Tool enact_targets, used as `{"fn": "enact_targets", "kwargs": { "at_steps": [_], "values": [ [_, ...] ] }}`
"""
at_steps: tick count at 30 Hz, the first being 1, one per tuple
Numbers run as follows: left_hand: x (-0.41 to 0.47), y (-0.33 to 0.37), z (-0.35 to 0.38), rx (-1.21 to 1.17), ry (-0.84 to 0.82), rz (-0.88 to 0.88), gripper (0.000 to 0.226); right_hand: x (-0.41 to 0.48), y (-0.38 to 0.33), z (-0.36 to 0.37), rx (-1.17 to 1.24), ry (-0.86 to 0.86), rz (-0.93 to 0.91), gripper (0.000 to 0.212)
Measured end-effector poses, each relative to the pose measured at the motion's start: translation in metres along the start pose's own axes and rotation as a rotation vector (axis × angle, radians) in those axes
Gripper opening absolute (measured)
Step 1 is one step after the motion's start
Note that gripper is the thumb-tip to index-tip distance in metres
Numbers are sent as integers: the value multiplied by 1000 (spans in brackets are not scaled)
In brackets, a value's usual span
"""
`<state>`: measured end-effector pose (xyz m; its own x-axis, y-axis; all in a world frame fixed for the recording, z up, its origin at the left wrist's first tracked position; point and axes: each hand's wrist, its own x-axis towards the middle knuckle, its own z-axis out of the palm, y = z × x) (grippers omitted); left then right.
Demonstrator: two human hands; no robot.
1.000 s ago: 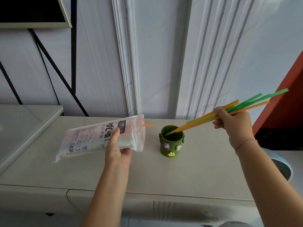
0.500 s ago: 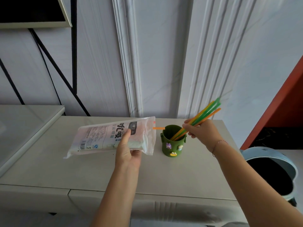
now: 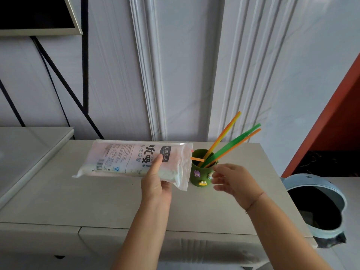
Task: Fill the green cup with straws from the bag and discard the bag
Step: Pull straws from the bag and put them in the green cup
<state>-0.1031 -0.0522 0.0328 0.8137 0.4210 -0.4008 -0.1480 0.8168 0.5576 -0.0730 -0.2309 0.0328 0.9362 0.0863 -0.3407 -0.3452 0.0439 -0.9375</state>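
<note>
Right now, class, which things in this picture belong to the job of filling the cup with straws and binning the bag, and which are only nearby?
Belong to the job:
green cup
straws standing in it
straw bag, gripped by the left hand
right hand, open beside the cup
blue bin

Only nearby:
black metal frame
dark screen

Home room: panelled white wall (image 3: 175, 75), beige cabinet top (image 3: 97, 201), blue bin (image 3: 321, 191) beside it.

One green cup (image 3: 202, 173), one bag (image 3: 136, 159), one bin (image 3: 321, 203) — two hands, several straws (image 3: 229, 145).
</note>
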Motion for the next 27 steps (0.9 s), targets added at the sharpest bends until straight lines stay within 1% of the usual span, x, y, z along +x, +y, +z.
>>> {"fn": "enact_targets", "kwargs": {
  "at_steps": [2, 4, 5, 7, 9, 14, 17, 20, 22, 25, 27],
  "values": [
    [-4, -1, -1, 51, -28, 54, 47, -8, 3, 13, 224, -67, 45, 20],
    [-10, -3, -2, 103, -83, 137, 52, -11, 3, 26, 470, -123, 132, 28],
    [-13, -3, -2, 130, -111, 178, 53, -13, 2, 32, 548, -147, 174, 31],
    [-19, -2, -1, 190, -160, 245, 53, -15, -1, 40, 620, -156, 221, 33],
    [-24, 0, 0, 260, -211, 306, 52, -15, -2, 45, 675, -142, 228, 33],
    [-30, 7, -3, 346, -248, 370, 64, -16, -1, 49, 767, -146, 242, 37],
    [-28, 9, -6, 334, -219, 358, 66, -17, -1, 49, 753, -156, 228, 37],
    [-23, 8, -10, 281, -170, 318, 62, -18, -1, 48, 666, -159, 185, 28],
    [-18, 7, -13, 214, -138, 259, 57, -18, 0, 49, 536, -116, 142, 19],
    [-15, 4, -16, 144, -110, 185, 55, -20, 2, 50, 214, -47, -25, 18],
    [-15, 2, -16, 139, -97, 152, 54, -23, 2, 51, 135, -32, -137, 15]
  ]
}}
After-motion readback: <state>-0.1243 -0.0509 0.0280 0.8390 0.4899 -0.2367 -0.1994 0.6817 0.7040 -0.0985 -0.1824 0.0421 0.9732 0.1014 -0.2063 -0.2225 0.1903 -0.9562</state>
